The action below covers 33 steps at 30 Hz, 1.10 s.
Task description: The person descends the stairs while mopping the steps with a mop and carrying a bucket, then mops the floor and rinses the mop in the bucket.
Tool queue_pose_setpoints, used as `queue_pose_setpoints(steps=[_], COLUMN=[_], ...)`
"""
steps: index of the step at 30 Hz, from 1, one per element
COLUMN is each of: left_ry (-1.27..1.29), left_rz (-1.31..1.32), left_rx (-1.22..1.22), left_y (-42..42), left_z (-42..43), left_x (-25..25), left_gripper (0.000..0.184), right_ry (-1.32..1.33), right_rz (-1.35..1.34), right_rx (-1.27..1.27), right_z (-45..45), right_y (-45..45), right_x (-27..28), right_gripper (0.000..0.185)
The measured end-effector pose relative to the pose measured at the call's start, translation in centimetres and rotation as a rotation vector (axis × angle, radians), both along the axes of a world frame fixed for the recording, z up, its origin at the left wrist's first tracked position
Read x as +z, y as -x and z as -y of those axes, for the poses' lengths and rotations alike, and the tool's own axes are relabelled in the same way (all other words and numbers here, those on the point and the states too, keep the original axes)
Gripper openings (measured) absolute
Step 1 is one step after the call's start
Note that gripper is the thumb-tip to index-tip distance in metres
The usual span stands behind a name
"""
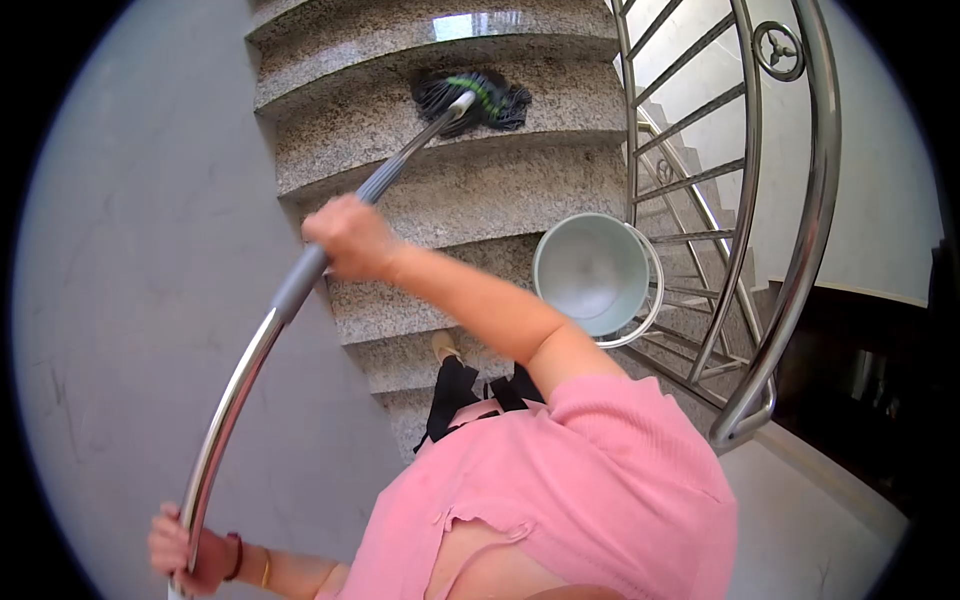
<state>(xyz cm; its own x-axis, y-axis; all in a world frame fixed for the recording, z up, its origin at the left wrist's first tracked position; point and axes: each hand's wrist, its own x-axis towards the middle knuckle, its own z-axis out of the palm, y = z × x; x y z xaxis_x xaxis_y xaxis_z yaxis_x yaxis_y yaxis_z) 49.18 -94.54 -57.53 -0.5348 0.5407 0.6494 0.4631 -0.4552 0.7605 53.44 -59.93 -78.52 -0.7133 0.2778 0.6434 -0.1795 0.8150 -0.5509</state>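
Observation:
A mop [240,385] with a long metal handle and a grey grip runs diagonally across the view. Its dark, stringy head with a green band [470,100] rests on a speckled stone step. My right hand [352,237] is closed around the grey grip, partway up the handle. Lower down at the left, my left hand [190,550] wraps round the metal handle near its end. A pale bucket [592,275] with a raised white handle stands on a step to the right of my right forearm, and only a light interior shows in it.
Stone stairs [540,180] rise ahead, bounded by a plain grey wall [150,250] on the left. A metal railing [745,150] curves along the right side, close to the bucket. More steps show through its bars. One of my shoes [445,347] is on a lower step.

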Motion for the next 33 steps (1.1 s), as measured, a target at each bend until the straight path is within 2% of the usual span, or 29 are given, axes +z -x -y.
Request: queue_pose_setpoints(steps=[2, 6, 11, 17, 22, 27, 33], left_ry=[0.053, 0.162, 0.139, 0.171, 0.114, 0.028, 0.035], left_rz=[-0.009, 0.06, 0.176, 0.206, 0.262, 0.151, -0.066], left_rx=[0.039, -0.046, -0.223, -0.267, -0.161, 0.013, 0.038], left_y=[-0.8, -1.9, -1.5, 0.6, 4.6, 5.2, 1.2], left_z=[-4.8, -13.1, -17.3, -13.6, -2.7, 9.2, 14.2], left_x=[-3.3, -9.0, -9.9, -9.7, -7.2, -0.3, 7.3], left_gripper=[0.015, 0.01, 0.011, 0.012, 0.011, 0.018, 0.018], right_ry=[-0.043, -0.115, -0.082, -0.076, -0.067, 0.021, 0.069], right_rz=[0.035, 0.164, 0.122, 0.044, -0.047, -0.152, -0.323], right_rx=[-0.075, -0.214, -0.4, -0.508, -0.472, -0.311, -0.065], right_z=[-4.8, -13.0, -15.3, -10.7, -0.5, 10.3, 16.5], right_y=[-0.8, -4.9, -9.5, -10.1, -5.7, 0.0, 3.9], right_x=[-2.8, -6.3, -7.2, -7.6, -5.8, -2.0, 2.0], right_gripper=[0.016, 0.012, 0.011, 0.014, 0.014, 0.016, 0.017])
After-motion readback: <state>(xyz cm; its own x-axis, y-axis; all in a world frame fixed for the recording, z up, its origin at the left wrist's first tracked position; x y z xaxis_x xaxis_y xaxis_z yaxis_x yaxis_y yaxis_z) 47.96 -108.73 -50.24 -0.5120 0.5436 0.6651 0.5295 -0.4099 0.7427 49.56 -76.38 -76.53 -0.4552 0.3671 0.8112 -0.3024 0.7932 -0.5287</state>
